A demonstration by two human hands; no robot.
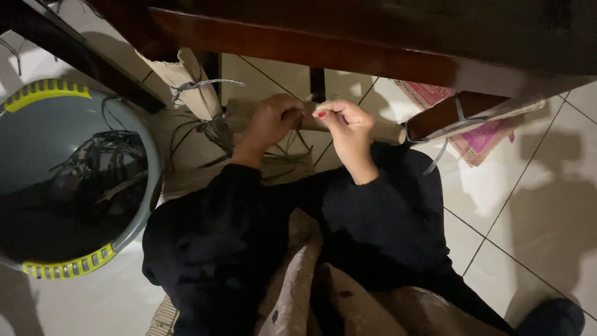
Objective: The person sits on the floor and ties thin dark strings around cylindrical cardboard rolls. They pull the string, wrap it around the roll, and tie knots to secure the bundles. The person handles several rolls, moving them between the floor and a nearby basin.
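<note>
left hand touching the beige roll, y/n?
Touching. The head view shows the left hand lying against the beige roll, its fingers curled over the roll with no gap visible. The right hand pinches beside it.

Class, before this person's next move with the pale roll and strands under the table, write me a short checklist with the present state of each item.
1. Left hand on the pale roll: ok.
2. Right hand fingertips pinched at the roll: ok; what they pinch, cannot tell.
3. Loose grey strands within reach beside the left hand: ok.
4. Grey tub with strands inside, close by: ok.
5. Lighting on the work: not ok, dim.
</note>
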